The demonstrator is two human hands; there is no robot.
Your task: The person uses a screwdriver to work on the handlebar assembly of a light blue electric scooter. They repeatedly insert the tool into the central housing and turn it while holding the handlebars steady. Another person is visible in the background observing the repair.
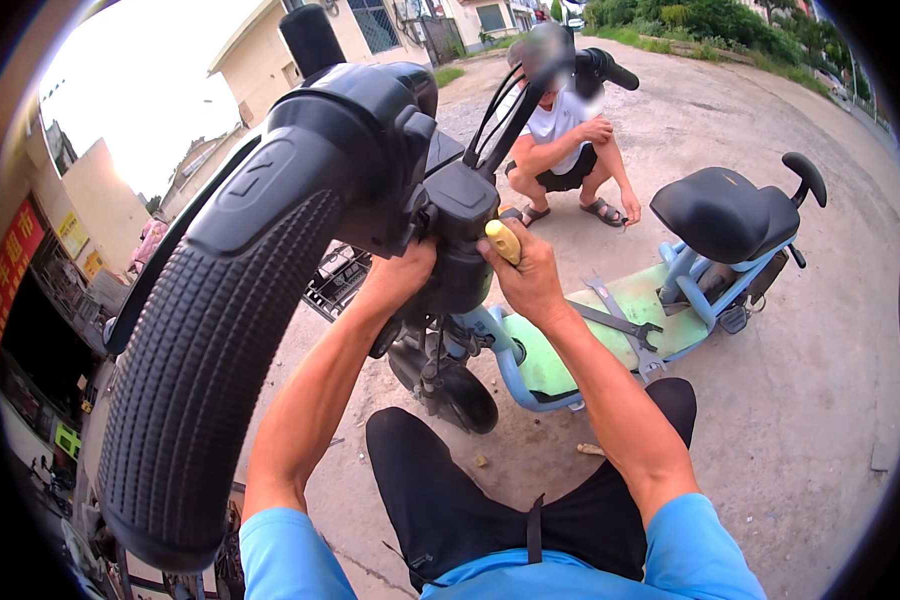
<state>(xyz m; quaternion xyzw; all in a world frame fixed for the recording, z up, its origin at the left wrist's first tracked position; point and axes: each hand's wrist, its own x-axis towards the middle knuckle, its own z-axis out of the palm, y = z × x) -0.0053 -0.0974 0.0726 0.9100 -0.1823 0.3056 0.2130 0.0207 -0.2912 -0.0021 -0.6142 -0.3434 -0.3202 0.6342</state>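
Note:
An electric scooter's black handlebar assembly (315, 170) fills the upper left, with a ribbed grip (220, 370) close to me. My right hand (530, 275) is closed on a yellow tool handle (502, 240) against the black stem housing (460, 200). My left hand (405, 270) reaches up under the housing on the other side; its fingers are mostly hidden. Below, two large open-ended wrenches (645, 352) lie crossed on the light green footboard (545, 365) of the blue frame. The front wheel (460, 395) is low beneath my hands.
Another person (560, 135) in a white shirt squats beyond the scooter, arms forward. The black seat (710, 210) is at the right. A dark shopfront (40, 340) with a red sign stands at the left. Buildings and greenery line the concrete road (820, 160).

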